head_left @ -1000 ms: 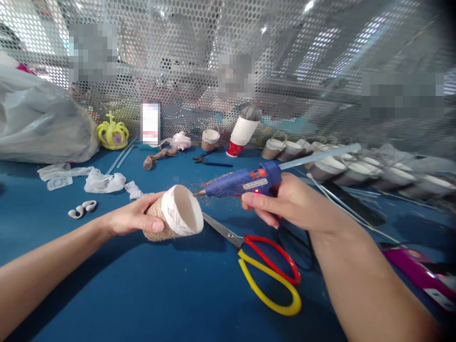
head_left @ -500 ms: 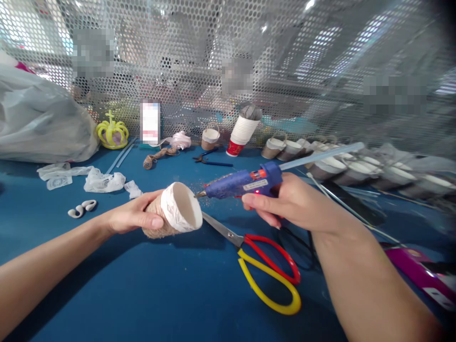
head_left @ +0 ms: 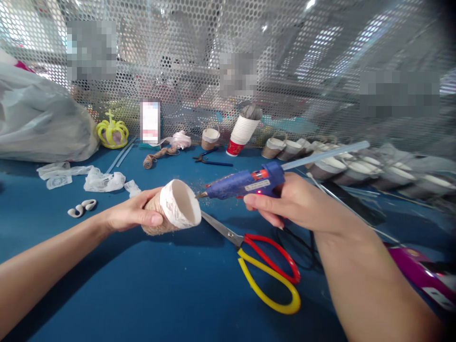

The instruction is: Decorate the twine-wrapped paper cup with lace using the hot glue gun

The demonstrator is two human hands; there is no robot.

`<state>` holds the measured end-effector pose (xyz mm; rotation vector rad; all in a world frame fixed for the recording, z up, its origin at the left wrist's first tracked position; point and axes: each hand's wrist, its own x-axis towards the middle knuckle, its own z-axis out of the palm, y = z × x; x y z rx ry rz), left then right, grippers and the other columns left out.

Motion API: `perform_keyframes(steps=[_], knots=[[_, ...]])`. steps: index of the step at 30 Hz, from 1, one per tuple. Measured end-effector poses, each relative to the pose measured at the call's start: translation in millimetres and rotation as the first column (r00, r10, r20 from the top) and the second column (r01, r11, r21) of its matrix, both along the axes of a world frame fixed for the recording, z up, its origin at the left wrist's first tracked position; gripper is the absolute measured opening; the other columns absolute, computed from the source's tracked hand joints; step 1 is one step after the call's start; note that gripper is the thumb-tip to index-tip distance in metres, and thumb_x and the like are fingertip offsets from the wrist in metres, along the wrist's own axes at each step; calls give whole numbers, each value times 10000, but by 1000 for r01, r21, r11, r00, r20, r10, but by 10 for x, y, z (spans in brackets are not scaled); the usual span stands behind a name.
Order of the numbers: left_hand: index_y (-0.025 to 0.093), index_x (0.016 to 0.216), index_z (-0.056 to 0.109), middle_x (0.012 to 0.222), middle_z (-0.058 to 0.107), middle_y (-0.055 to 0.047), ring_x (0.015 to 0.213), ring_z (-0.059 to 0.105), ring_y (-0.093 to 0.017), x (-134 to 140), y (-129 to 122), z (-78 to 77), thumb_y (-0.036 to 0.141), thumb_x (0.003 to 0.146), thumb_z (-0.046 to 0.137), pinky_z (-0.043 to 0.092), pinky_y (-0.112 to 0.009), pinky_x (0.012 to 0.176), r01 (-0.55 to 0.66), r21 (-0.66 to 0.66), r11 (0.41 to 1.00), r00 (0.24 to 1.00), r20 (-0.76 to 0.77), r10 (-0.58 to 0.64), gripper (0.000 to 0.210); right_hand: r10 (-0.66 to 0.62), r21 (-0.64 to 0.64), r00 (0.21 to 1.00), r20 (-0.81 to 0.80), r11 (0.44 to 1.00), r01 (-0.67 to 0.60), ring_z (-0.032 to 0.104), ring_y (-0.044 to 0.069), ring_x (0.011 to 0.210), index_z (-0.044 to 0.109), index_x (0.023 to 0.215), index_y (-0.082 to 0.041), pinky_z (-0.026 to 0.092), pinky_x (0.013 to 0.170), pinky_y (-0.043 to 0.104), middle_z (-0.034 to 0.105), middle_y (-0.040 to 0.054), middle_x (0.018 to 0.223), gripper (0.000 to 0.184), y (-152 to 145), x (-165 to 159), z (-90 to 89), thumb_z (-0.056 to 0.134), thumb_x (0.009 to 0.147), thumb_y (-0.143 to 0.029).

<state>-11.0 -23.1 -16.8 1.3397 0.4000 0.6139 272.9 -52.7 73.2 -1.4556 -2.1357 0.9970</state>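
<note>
Tilted on its side, a paper cup (head_left: 173, 206) wrapped in brown twine, with a white band round its rim, is held by my left hand (head_left: 137, 211); its open mouth faces right. My right hand (head_left: 285, 202) grips a blue glue gun (head_left: 245, 183) whose red light is lit. A long clear glue stick (head_left: 327, 154) sticks out of the gun's back end. The nozzle is at the cup's rim; whether it touches, I cannot tell. Below the gun lie scissors (head_left: 231, 235) with one red and one yellow handle.
White lace strips (head_left: 105, 180) and grey earbud-like pieces (head_left: 81, 209) lie left. Behind are twine (head_left: 160, 156), pliers (head_left: 213, 161), stacked paper cups (head_left: 244, 130) and a phone (head_left: 150, 122). Several wrapped cups (head_left: 359, 173) stand right, near a purple device (head_left: 422, 273). Perforated metal mesh (head_left: 185, 61) closes the back.
The cup has shifted very slightly up and left in my left hand. The glue gun has moved a touch to the right. Both grips stay the same.
</note>
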Motion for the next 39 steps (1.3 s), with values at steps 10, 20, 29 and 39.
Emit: perform_keyframes(steps=[10, 20, 29, 39], knots=[[133, 1184, 506, 1020, 627, -92, 866, 583, -202, 0, 22, -22, 389, 633, 716, 466, -274, 738, 8, 15, 1000, 1000, -12, -8, 643, -7, 19, 996, -91, 1000, 8, 477, 113, 380, 574, 676, -154, 394, 437, 257, 491, -33, 372, 323, 4, 13, -8, 584, 769, -463], [150, 1195, 515, 1019, 635, -84, 870, 596, -211, 5, -13, -8, 392, 621, 724, 476, -285, 751, 35, 9, 999, 999, -2, -35, 657, 1, 10, 990, -141, 1000, 1, 452, 76, 348, 581, 700, -129, 386, 411, 224, 508, -37, 406, 297, 14, -12, -37, 590, 771, -418], [139, 1206, 508, 1053, 630, -99, 901, 595, -224, -6, 4, -27, 393, 627, 718, 478, -288, 768, 38, 14, 999, 999, -8, -38, 666, 4, 8, 991, -136, 1000, -3, 478, 109, 380, 573, 632, -155, 392, 420, 244, 497, -27, 385, 324, 3, -16, -22, 611, 750, -454], [130, 1191, 516, 1028, 641, -107, 858, 606, -216, -1, -5, -16, 375, 633, 709, 487, -293, 740, 77, -31, 997, 997, 28, -76, 639, 3, -65, 984, -177, 998, -14, 455, 67, 340, 611, 669, -149, 373, 360, 205, 578, -7, 506, 292, 82, -11, -106, 648, 725, -433]])
